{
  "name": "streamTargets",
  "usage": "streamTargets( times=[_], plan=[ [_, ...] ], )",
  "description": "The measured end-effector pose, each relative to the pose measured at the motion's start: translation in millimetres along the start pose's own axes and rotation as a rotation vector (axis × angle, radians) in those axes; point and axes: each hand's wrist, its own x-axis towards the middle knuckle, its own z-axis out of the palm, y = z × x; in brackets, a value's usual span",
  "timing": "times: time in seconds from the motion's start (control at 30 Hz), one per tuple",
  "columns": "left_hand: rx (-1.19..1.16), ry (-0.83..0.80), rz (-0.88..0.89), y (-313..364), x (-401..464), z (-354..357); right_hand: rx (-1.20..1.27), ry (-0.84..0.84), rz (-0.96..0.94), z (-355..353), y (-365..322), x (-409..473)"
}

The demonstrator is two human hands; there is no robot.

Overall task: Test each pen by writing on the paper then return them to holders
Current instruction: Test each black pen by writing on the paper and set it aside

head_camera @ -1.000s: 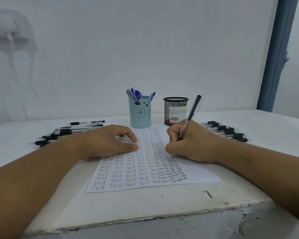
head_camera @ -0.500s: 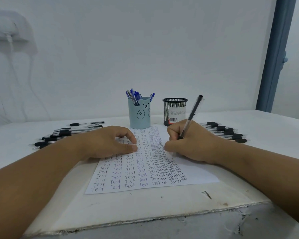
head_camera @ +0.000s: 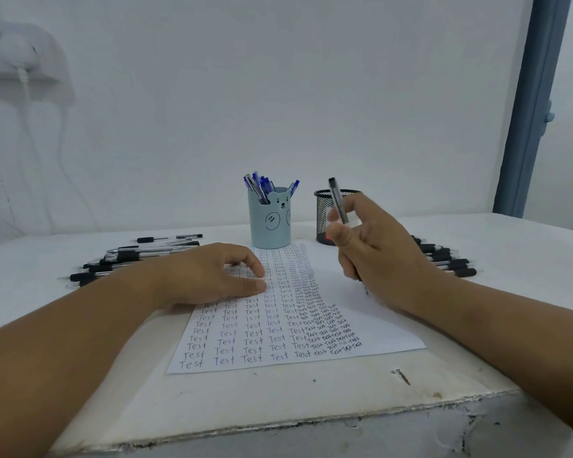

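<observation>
Now the right hand [head_camera: 374, 249] has its grip clamped on a black pen [head_camera: 338, 201], mesh cup [head_camera: 321, 219] just behind; a hasty drop could topple it.

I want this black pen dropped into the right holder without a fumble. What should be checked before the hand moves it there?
1. Pen held firmly by right hand: ok.
2. Tip lifted off the paper: ok.
3. Left hand steadying the sheet: ok.
4. Mesh holder upright, mouth open: ok.
5. Room inside the mesh holder: cannot tell.
6. Path clear of the blue bear holder, which holds blue pens: ok.
</observation>
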Motion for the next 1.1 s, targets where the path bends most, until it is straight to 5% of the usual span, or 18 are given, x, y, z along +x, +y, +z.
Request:
streamTargets(
  times=[0.23, 1.1],
  plan=[
    [0.003, 0.0, 0.013, -1.4, -0.1, 0.1, -0.44, -0.03, -0.153, 0.3, 0.1, 3.3],
    [0.011, 0.006, 0.001, 0.0, -0.3, 0.7, -0.509, -0.118, -0.111, -1.9, 6.1, 7.8]
  ],
)
